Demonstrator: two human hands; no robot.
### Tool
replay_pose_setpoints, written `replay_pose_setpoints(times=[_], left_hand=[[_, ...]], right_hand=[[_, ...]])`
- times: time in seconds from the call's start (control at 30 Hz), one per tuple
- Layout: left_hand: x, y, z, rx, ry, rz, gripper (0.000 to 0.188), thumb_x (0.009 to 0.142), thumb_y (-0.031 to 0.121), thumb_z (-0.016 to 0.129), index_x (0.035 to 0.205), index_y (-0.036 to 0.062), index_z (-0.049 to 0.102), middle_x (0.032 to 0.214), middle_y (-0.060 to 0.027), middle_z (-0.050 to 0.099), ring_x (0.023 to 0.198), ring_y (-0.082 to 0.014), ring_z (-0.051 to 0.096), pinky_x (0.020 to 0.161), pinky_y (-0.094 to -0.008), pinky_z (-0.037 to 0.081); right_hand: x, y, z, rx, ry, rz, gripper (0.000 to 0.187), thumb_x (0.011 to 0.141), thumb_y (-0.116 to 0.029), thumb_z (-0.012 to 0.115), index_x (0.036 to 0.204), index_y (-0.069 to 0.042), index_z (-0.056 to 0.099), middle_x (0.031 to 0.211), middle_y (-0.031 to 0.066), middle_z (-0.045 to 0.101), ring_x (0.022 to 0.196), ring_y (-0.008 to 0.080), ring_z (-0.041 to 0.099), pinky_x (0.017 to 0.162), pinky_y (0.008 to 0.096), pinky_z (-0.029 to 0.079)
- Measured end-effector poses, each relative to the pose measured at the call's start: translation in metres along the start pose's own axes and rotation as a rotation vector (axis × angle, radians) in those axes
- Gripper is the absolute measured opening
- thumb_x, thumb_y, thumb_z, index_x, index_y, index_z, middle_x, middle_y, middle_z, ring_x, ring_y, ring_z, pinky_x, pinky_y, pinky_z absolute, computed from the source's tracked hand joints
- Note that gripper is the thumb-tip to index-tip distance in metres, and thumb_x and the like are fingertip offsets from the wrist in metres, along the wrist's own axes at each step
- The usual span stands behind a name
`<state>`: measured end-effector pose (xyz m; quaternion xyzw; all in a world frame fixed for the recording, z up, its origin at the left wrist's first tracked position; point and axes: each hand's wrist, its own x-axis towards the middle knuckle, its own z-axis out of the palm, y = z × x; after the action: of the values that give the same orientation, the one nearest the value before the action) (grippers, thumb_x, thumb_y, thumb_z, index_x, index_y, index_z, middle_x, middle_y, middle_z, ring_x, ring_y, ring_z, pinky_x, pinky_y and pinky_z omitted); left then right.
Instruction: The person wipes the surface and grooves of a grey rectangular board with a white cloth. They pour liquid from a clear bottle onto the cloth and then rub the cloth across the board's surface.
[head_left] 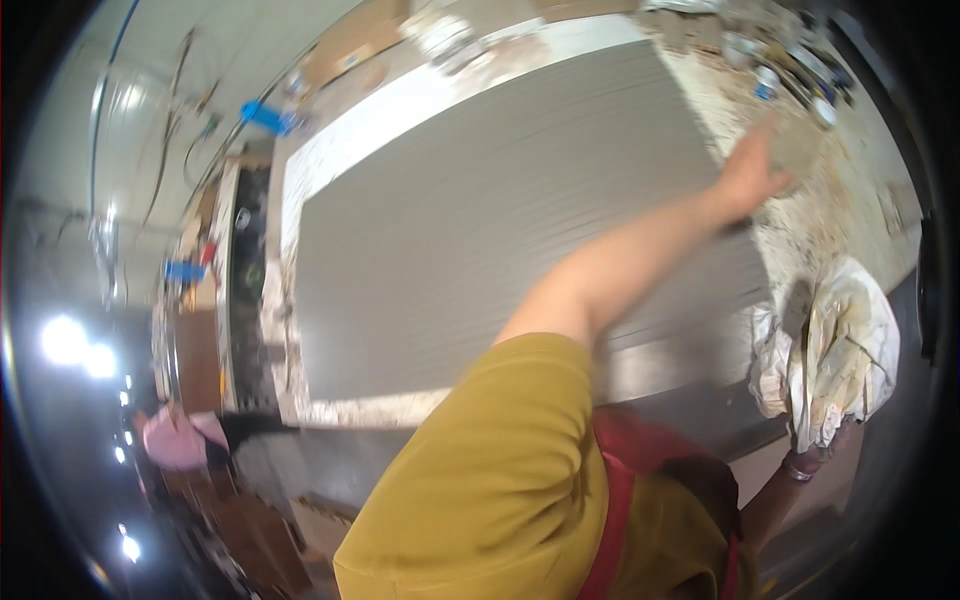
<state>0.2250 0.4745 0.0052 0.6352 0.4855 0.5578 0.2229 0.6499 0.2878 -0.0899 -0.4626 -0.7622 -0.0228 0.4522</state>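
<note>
My left arm, in a mustard-yellow sleeve, stretches across a large grey slab with a finely lined surface (480, 210). Past the slab's right edge, my left hand (752, 172) is blurred by motion. Its fingers and thumb are at a roundish grey-beige piece (797, 147); whether they grip it is unclear. At the lower right, my right hand (822, 455), with a bracelet at the wrist, is closed on the bottom of a crumpled, stained white cloth (845, 350). The cloth hides most of the fingers.
Small tools and containers (800, 75) crowd the far right of the dirty white worktable (815, 225). A wrapped white bundle (440, 38) lies beyond the slab. Blue objects (265, 117) and cardboard stand at the left. A person in pink (175, 440) is farther off at left.
</note>
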Motion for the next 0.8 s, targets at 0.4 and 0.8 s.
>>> replay_pose_setpoints(times=[0.4, 0.8], left_hand=[[-0.533, 0.204, -0.516, 0.948, 0.618, -0.865, 0.090, 0.070, 0.018, 0.078, 0.140, -0.0074, 0.029, 0.142, -0.0276, 0.036, 0.133, -0.0356, 0.036, 0.109, -0.0389, 0.030], [-0.623, 0.150, -0.513, 0.664, 0.655, -0.750, 0.058, 0.058, 0.009, 0.082, 0.112, 0.0028, 0.061, 0.108, -0.0125, 0.061, 0.103, -0.0283, 0.058, 0.086, -0.0348, 0.047]], right_hand=[[0.150, -0.258, 0.165, 0.605, -1.249, -0.055, 0.047, 0.080, -0.011, 0.061, 0.124, 0.001, 0.053, 0.126, 0.0154, 0.054, 0.119, 0.0251, 0.050, 0.103, 0.0394, 0.037], [0.009, -0.662, 0.287, 0.572, -1.277, -1.356, 0.081, 0.072, -0.053, 0.065, 0.140, -0.019, 0.038, 0.139, 0.0136, 0.045, 0.134, 0.0345, 0.035, 0.111, 0.0576, 0.019]])
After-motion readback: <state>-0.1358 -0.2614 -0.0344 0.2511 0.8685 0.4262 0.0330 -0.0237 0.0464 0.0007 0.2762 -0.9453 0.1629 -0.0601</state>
